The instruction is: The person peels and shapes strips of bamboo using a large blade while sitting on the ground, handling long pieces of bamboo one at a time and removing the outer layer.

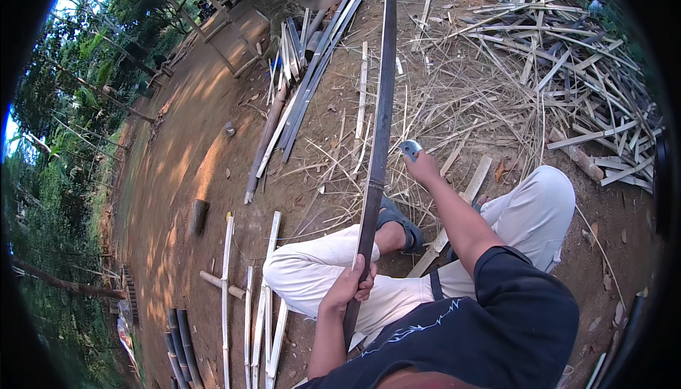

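A long dark split-bamboo strip (384, 91) runs from beside my waist, past my bent legs, up to the top of the view. My left hand (346, 286) is wrapped round its lower part, close to my lap. To the right of the strip, my right hand (424, 167) is closed on a short grey metal tool (409, 149); its exact kind is not clear. A small gap shows between this tool and the bamboo. The lower end of the strip is hidden by my shirt.
Thin bamboo shavings (461, 105) litter the ground ahead, with a heap of split pieces (567, 62) at far right. Long dark strips (319, 62) lie ahead to the left. Pale slats (259, 318) rest left of my knee, near dark bamboo poles (186, 346). A short log (198, 216) lies farther left.
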